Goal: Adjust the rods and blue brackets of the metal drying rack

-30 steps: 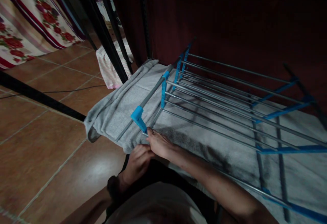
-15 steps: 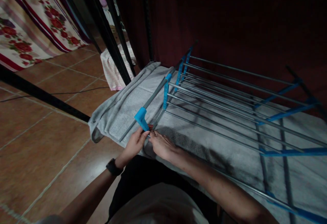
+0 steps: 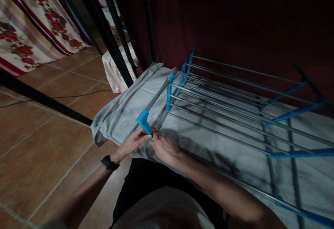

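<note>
Hands at the near corner of a drying rack point(image 3: 221, 107). The left hand point(image 3: 133, 142) and right hand point(image 3: 164, 149) meet fingertip to fingertip just under the blue corner joint point(image 3: 144, 121). Both are drawn into a pinch where the grey towel point(image 3: 125, 110) lies under the front rail. I cannot tell whether they hold cloth or rail. I judge the step as settling the towel's edge at this corner. Any next move calls for a steady pinch and a light pull along the rail.

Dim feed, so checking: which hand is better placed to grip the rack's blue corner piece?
Likely the left. The left hand has its fingers touching the blue corner piece, while the right hand rests farther along, on the grey towel by the rail.
</note>
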`<state>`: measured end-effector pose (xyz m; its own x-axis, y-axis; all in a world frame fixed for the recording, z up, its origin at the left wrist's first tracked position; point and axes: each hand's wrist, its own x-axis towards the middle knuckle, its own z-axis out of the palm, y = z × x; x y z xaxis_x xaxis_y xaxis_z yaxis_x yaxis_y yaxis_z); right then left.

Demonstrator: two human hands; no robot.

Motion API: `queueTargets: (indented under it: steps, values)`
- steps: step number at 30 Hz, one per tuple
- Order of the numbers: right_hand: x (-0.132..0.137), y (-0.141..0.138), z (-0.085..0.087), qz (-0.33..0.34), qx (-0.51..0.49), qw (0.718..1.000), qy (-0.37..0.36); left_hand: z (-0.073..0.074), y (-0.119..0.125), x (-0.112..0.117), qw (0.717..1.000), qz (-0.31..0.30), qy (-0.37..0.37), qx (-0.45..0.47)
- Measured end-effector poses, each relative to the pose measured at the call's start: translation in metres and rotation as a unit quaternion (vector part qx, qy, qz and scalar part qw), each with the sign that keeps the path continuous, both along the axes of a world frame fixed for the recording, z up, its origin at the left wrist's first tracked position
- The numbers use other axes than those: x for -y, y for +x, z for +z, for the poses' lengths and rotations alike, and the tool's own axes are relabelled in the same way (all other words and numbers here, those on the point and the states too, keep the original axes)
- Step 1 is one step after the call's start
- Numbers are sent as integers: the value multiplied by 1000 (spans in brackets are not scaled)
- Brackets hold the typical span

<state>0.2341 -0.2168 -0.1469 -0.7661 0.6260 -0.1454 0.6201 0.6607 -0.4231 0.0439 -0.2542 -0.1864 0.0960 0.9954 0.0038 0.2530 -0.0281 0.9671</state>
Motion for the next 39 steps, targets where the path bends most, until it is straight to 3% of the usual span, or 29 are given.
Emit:
queueTargets:
  steps: [7,15,23,31,39]
  values:
    - [1,-3,0,11,35,999,23,7,-28,-24,986,-152,-63,38]
    - [1,-3,1,10,42,999,1,1,-24,-37,975,-161,-77,136]
    - [1,0,3,22,60,998,28,-5,-24,-47,967,-197,-76,141]
    - [-9,1,6,5,55,998,12,-4,-22,-48,978,-168,-54,110]
    - [-12,1,0,-13,50,999,6,-15,-13,-31,992,-64,-35,103]
